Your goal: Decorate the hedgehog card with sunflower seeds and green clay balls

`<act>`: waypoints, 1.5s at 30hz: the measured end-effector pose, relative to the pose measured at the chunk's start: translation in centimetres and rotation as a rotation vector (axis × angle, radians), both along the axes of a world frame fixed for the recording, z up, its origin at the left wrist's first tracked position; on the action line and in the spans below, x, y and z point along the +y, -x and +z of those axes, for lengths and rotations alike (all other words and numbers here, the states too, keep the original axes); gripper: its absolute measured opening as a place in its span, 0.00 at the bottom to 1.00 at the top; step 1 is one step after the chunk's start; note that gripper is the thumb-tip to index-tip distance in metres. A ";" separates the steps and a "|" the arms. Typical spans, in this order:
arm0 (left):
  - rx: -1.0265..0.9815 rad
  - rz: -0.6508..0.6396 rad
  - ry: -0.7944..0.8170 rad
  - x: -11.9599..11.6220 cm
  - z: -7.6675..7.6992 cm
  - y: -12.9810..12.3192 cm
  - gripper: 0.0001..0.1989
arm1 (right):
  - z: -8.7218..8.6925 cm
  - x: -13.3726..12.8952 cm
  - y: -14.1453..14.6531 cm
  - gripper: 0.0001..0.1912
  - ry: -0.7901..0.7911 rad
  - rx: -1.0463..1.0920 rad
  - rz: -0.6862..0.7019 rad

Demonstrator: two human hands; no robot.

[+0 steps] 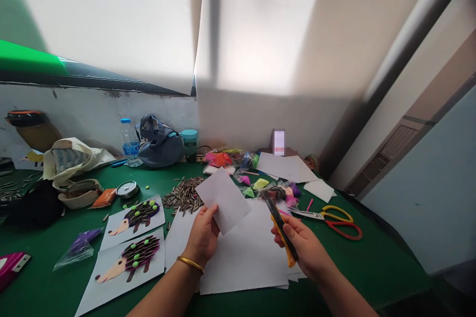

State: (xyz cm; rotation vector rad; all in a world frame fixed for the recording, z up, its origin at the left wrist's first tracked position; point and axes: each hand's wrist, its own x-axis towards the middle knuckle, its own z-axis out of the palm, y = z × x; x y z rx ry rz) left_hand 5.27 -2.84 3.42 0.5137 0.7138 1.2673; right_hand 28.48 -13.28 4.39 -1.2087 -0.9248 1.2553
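Between thumb and fingers, my left hand (204, 237) pinches a small white sheet of paper (225, 200), raised above the table. My right hand (303, 247) is wrapped round a yellow and black utility knife (281, 230), its dark end pointing up and away from me. Whether the blade is out I cannot tell. Under both hands lie larger white sheets of paper (243, 267). To the left are two hedgehog pictures (139, 215) made with seeds and green balls. A heap of sunflower seeds (184, 194) sits just beyond my left hand.
Scissors (340, 220) with yellow and red handles lie right of the knife. Bagged coloured clay (261, 184) is spread behind the paper. A phone (278, 142) stands near the wall. At the back left are a water bottle (130, 146), a blue bag (159, 143) and a cup (190, 144).
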 end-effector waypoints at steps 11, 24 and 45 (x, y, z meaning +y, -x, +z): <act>-0.004 0.075 0.025 0.2 0.7 0.2 0.13 | -0.2 -0.9 0.9 0.28 0.068 0.006 0.146; -0.051 0.111 0.094 1.2 0.3 0.8 0.11 | -1.1 -2.3 3.1 0.32 0.170 0.036 0.477; 0.173 0.064 -0.082 0.7 0.1 0.6 0.19 | -0.3 -2.1 4.2 0.29 0.167 0.149 0.466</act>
